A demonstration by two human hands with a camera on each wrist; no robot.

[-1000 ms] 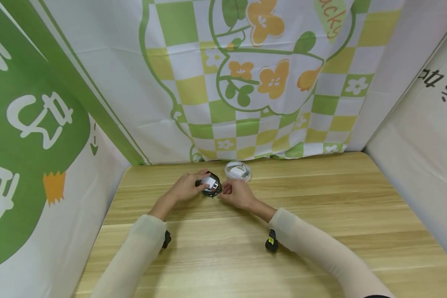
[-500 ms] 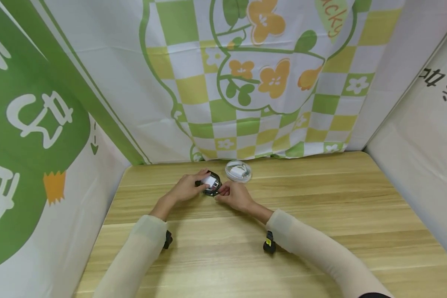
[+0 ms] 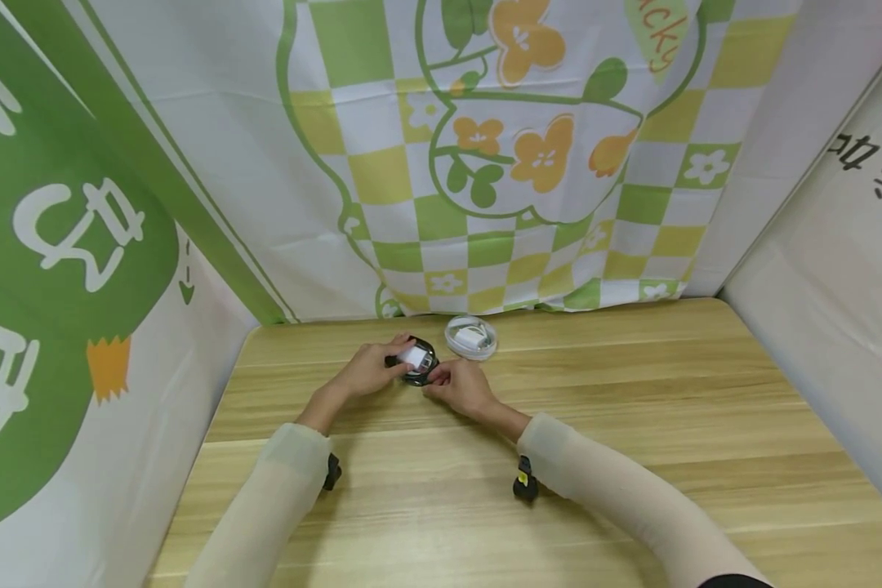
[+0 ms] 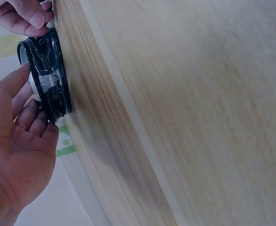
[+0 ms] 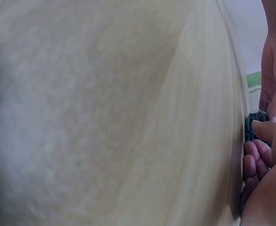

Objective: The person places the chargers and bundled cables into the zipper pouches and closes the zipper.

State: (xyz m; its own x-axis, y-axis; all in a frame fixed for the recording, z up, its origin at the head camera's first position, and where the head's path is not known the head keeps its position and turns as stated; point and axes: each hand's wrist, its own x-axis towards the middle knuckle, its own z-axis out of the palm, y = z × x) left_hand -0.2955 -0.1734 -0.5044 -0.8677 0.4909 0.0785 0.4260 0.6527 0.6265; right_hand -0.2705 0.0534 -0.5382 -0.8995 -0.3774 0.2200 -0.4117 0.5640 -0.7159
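Observation:
At the back of the table, a round clear case with dark cable coiled inside [image 3: 419, 380] lies between both hands. A white plug charger [image 3: 413, 357] shows in its middle. My left hand [image 3: 371, 369] grips the case from the left, thumb over the top and fingers round the far side. The left wrist view shows the case [image 4: 51, 77] edge-on, black coils behind its clear wall. From the right, thumb and fingertips of my right hand [image 3: 469, 385] pinch the near right edge. In the right wrist view the thumb partly covers the case [image 5: 256, 117].
Just behind the right hand stands a second round clear container [image 3: 493, 343], holding a white charger [image 3: 470, 337] and pale cable. A patterned cloth [image 3: 485, 278] hangs along the back edge of the wooden table [image 3: 426, 498]. Cloth walls flank both sides.
My right hand has shifted slightly left and toward the near edge of the case, with its forearm following. The left hand keeps its hold in the same place.

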